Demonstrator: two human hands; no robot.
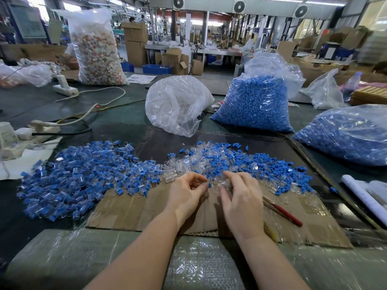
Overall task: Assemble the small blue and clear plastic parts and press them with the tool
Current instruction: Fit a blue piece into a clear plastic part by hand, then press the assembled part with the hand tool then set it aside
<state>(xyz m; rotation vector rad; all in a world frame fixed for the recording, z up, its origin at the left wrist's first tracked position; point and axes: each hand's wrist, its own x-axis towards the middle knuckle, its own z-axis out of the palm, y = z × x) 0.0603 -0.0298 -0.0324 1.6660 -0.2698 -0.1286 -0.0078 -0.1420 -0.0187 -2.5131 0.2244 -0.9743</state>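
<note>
At the far left lies the done heap point(79, 181), blue pieces seated in clear shells, spread over the table point(117, 118) and the edge of the cardboard point(134, 208); right of it, in front of the hands, the loose pile point(240, 162) of separate blue plugs and clear shells; behind stand a near-empty clear bag point(176, 103) and two blue bags point(257, 105).

These parts look feather-light, hard and slick (the clear ones hard to pick out against the board); I judge they want a fingertip pinch across the body, since a loose hold would let them flick away, and the fit probably needs the plug lined up square with the shell's mouth.

The left hand point(186, 195) is over the cardboard, palm turned inward, fingers curled, thumb and forefinger pinching a blue plug point(210, 185) at its tip; the right hand point(240, 197) sits just beside it, back up, fingers bent down over the near edge of the loose pile, seemingly on a clear shell point(222, 186), though blur leaves that grip uncertain.

Further right, the red-handled tool point(282, 211) lies untouched on the cardboard; pressing is not yet in hand.
</note>
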